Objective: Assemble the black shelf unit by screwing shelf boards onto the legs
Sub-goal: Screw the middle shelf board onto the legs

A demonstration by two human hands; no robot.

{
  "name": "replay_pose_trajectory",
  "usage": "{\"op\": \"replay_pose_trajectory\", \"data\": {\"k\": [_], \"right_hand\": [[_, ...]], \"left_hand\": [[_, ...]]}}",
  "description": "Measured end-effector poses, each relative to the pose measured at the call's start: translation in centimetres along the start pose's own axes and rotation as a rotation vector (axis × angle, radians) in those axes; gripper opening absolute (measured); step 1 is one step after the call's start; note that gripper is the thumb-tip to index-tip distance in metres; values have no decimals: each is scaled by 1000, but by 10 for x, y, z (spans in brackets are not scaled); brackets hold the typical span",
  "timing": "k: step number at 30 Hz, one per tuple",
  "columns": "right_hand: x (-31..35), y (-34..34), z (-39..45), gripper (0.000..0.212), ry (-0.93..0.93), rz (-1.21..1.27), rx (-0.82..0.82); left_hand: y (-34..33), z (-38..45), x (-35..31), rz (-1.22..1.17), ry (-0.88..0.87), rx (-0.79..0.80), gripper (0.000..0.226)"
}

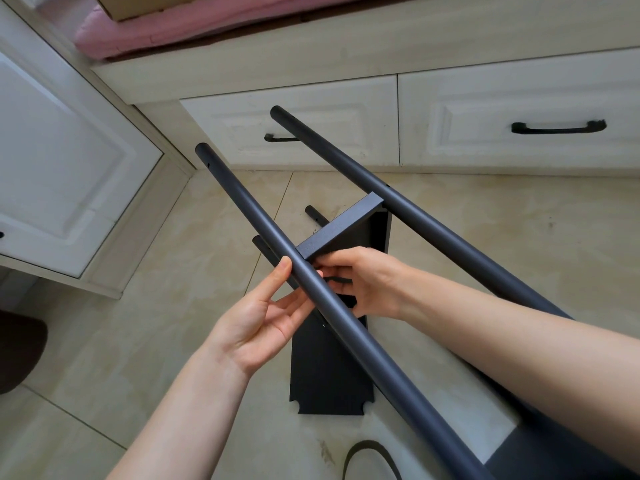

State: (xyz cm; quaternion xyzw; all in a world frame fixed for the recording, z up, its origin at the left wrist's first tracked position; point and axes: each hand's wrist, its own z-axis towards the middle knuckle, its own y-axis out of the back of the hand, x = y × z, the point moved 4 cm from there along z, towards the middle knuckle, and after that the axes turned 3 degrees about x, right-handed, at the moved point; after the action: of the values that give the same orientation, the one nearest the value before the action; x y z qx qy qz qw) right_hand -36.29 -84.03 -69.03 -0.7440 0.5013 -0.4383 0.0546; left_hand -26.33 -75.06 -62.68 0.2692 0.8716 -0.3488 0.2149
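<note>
**A:** Where's everything sitting? Going left to right.

**B:** The left hand [256, 320] is under the near leg [311, 282], fingers mostly straight, thumb tip pressed on the leg's left side. More steadying than gripping. That leg's long axis runs from upper left, away from me, down to lower right, crossing right over both hands.

**A:** And the board?

**B:** The shelf board [341, 226] is wedged edge-on between the near leg and the far leg [415, 209], its left end touching the near leg just above my hands. The right hand [363, 282] sits right behind the leg at that joint, fingers curled and pinching something small and dark. Screw or key, can't tell which.

**A:** So which hand does the next bit?

**B:** I'd guess the right, it's closest to the joint. Whatever goes in has to enter square to the leg, sideways into the board's end.

**A:** How's it all look?

**B:** Matte black round tubes with little holes near the tops, flat black board. Another board [329, 372] lies flat on the floor [156, 341].
</note>
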Motion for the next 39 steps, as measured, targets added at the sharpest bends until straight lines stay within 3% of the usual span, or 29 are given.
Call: {"op": "replay_pose_trajectory", "data": {"k": [5,10,14,19,26,31,36,39], "right_hand": [[0,-3,2,19,3,-113,-77],[2,-1,-2,14,-2,-13,19],[5,-1,-3,9,6,-80,-30],[5,0,-4,27,-72,-110,-30],[5,-1,-5,7,-22,-48,15],[8,2,-5,32,-43,-137,-55],[8,5,-6,16,-12,-56,10],[6,2,-6,25,18,-83,6]], "left_hand": [[-2,-2,0,5,8,13,33],[0,-1,-1,1,2,-6,37],[-2,-2,-1,7,6,4,34],[-1,-1,-1,7,8,3,35],[-3,-2,0,-9,4,3,32],[0,1,-1,7,6,16,37],[2,2,0,-16,7,-7,26],[1,1,0,-16,11,-12,25]]}}
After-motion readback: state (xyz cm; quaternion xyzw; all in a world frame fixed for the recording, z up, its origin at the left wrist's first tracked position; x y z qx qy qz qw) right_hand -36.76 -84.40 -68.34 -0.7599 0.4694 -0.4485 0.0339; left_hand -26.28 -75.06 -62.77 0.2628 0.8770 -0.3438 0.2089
